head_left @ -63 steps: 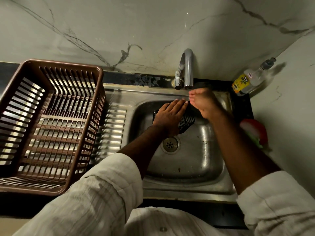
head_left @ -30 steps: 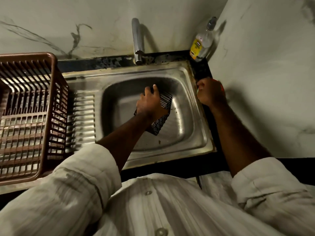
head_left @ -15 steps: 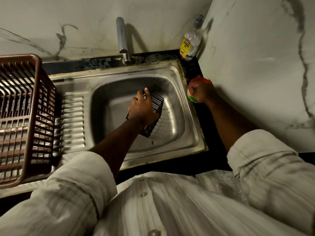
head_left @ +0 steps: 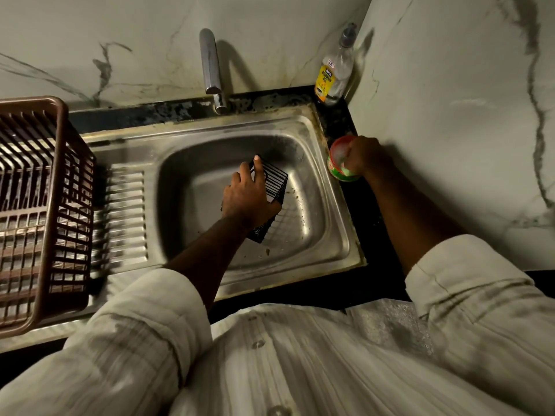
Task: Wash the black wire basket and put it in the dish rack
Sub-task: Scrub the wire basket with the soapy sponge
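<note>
Faucet stands beyond the left hand, dish rack well to its left (brown, slatted). That hand grips the black wire basket inside the sink; right hand reaches into a red-green tub, grip unclear.

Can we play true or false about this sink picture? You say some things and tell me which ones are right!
1. The left hand holds the black wire basket inside the sink. True.
2. The black wire basket is already in the dish rack. False: it is in the sink, and the dish rack stands to the left of the sink.
3. The right hand is at a red and green tub beside the sink. True.
4. The soap bottle lies on its side in the sink. False: it stands upright in the corner behind the sink.
</note>
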{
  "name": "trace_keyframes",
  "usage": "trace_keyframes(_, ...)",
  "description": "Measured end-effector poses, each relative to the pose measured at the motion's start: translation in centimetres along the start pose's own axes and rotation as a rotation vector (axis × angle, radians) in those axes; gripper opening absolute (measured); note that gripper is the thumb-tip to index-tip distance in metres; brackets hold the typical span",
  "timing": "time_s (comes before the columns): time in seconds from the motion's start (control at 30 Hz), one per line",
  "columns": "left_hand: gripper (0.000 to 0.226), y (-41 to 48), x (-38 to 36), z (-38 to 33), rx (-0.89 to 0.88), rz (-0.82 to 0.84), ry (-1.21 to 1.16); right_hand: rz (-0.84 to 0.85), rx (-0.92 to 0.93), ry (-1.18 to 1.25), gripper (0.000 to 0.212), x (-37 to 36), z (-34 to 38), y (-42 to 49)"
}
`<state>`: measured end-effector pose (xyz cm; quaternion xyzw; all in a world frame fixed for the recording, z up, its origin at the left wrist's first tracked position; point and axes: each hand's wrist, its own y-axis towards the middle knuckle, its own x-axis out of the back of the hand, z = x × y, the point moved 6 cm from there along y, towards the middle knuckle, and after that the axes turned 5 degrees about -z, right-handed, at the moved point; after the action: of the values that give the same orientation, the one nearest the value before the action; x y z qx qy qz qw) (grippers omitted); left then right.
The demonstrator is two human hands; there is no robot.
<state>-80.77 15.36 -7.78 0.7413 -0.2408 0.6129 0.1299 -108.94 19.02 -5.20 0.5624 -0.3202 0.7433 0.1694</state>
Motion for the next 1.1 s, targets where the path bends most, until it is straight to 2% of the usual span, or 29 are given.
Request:
trace_keyframes(0.07,0.117,0.0,0.0,0.0,0.0,-0.002,-0.002,0.019,-0.025,0.008,0.066,-0.6,0.1,0.2)
trace_keyframes(0.23,0.117,0.1,0.0,0.1,0.002,0.004,-0.001,0.018,0.022,0.047,0.055,-1.1,0.9,0.4)
trace_keyframes(0.37,0.116,0.1,0.0,0.0,-0.006,0.003,0.004,-0.001,0.004,0.089,0.063,0.1,0.7,0.5)
trace_keyframes(0.47,0.117,0.1,0.0,0.1,-0.009,-0.005,0.017,-0.076,-0.007,0.153,0.048,1.6,0.3,0.8)
trace_keyframes(0.57,0.117,0.1,0.0,0.1,-0.009,-0.014,0.018,-0.069,0.009,0.201,0.036,2.9,-0.1,1.2)
trace_keyframes(0.73,0.118,0.1,0.1,0.1,-0.013,-0.013,0.017,0.022,0.04,0.136,0.032,3.8,-0.4,1.2)
trace_keyframes(0.93,0.119,0.1,0.2,0.1,-0.015,0.009,0.014,-0.039,0.106,0.09,0.031,4.9,-0.1,0.3)
trace_keyframes(1.1,0.119,0.1,0.2,0.1,-0.014,0.014,0.005,-0.103,0.173,0.127,0.017,5.8,0.9,-0.5)
